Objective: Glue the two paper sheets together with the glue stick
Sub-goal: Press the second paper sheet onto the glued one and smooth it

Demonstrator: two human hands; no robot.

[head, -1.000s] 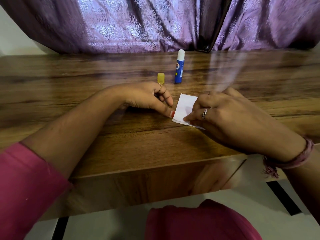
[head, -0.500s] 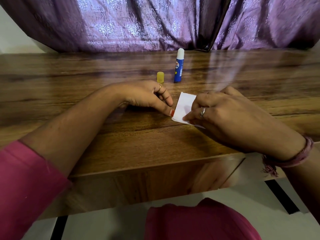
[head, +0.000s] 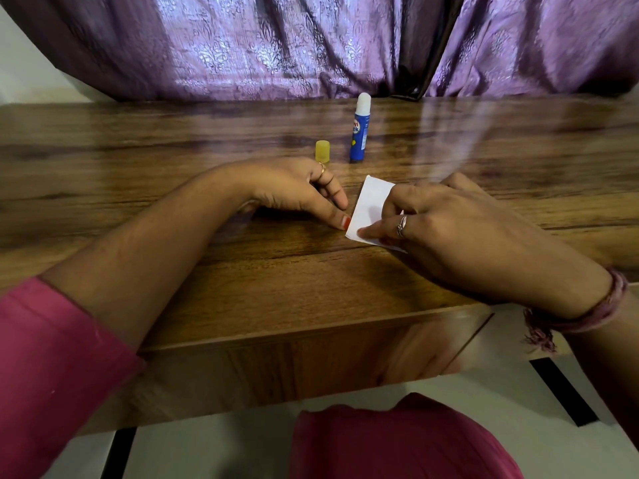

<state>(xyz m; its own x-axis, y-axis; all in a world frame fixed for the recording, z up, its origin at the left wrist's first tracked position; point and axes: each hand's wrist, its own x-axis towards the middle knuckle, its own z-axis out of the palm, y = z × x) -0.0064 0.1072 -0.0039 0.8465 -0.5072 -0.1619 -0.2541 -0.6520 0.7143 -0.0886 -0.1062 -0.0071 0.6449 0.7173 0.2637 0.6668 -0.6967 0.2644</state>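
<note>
From my remote station I read the following. The white paper (head: 371, 205) lies flat on the wooden table (head: 276, 288), just right of centre; I cannot separate two sheets in it. The right hand (head: 460, 233) covers its 3 o'clock half, with extended fingers pressing down on the sheet near its 6 o'clock edge. The left hand (head: 294, 191) rests on the table at the paper's 9 o'clock side; its fingers are loosely curled and grip nothing, and one red-nailed fingertip touches the paper's lower left corner. The glue stick (head: 359, 133) stands upright and uncapped at the paper's 12 o'clock, apart from it. Its yellow cap (head: 322, 151) stands at the stick's 9 o'clock, just beyond the left hand. A purple curtain (head: 311, 46) hangs behind the table.
</note>
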